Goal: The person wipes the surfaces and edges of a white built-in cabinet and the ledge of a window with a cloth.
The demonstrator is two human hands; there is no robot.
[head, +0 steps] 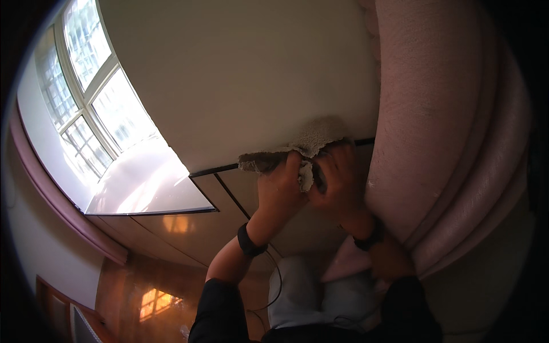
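Note:
A beige, rough-textured cloth (319,135), apparently terry, is bunched against the lower part of a pale wall (240,77). My left hand (281,188) grips its left portion, with a loose flap sticking out past the fingers. Close beside it, my right hand (339,180) has its fingers curled into the cloth's right side. A crumpled fold (306,176) shows between the two hands. Both hands are near a thin dark trim strip (214,171) where the wall meets the panelling below. The fingertips are partly hidden by the cloth and shadow.
A pink curtain (429,107) hangs close along my right side. To the left is a bright window (124,107) above a glossy sill (150,184). A thin cable (281,278) hangs by my left forearm, over my grey trousers (296,296). Reddish-brown flooring (124,291) lies lower left.

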